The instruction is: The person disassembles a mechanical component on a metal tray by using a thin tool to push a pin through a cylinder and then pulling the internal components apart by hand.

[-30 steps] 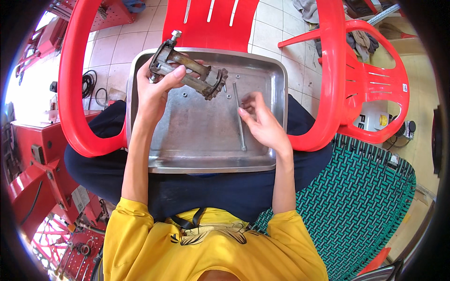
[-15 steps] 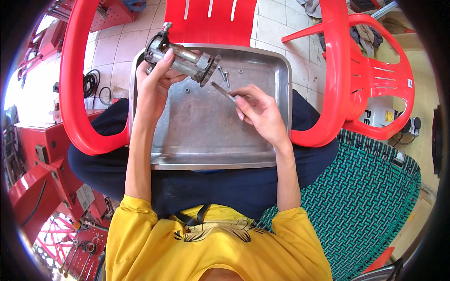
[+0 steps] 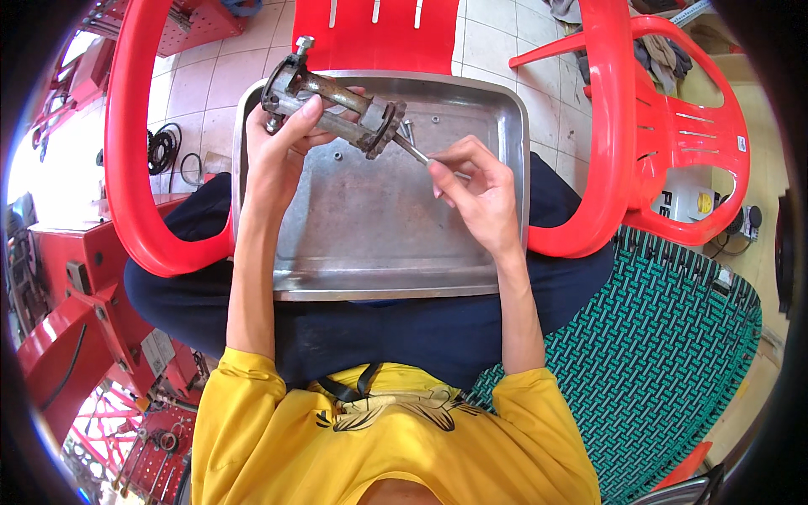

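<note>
The left fingers (image 3: 305,120) are clamped around a metal frame, and the right fingers (image 3: 465,151) pinch a thin rod between thumb and forefinger. Around both sets of fingers stands a red chair (image 3: 370,49), its arms to either side and its slotted panel beyond them. A green woven seat (image 3: 640,353) lies right of the right fingers and closer to the body. Below all the fingers is a steel tray (image 3: 379,231). The metal frame (image 3: 338,93), a cylinder of bars, reaches from the left fingers toward the right ones, toothed end rightmost. The rod (image 3: 411,149) slants from the right fingers to that toothed end; whether it enters, I cannot tell. Bolts (image 3: 410,130) lie beyond the right fingertips, partly hidden. One small nut (image 3: 338,156) sits right of the left hand, another (image 3: 435,119) beyond the right fingers.
</note>
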The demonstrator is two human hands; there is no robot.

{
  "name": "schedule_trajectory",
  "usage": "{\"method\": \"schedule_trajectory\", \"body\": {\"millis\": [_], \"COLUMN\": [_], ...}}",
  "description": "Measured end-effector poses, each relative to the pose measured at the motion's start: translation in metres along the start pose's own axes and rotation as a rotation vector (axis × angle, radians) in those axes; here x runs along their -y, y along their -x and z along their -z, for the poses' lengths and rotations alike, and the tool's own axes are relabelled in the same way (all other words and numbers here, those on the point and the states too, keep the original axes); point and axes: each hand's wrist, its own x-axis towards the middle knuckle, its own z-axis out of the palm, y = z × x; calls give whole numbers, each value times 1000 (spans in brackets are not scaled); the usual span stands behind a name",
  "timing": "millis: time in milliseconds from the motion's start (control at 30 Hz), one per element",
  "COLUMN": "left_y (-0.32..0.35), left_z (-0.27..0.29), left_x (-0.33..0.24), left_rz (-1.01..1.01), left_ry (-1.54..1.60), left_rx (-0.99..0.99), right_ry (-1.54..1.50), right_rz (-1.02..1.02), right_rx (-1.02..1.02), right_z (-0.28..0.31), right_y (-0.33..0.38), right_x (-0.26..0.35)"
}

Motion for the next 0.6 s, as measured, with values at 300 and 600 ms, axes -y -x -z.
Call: {"method": "schedule_trajectory", "body": {"millis": [300, 600], "left_y": [1, 2], "left_z": [8, 8], "left_x": [1, 4], "left_rz": [-75, -121], "left_ry": [-21, 85], "left_rx": [170, 154], "right_ry": [89, 108], "right_rz": [65, 112], "right_rx": [-30, 28], "right_z": [0, 1], "right_y": [1, 2], "right_x": [0, 1]}}
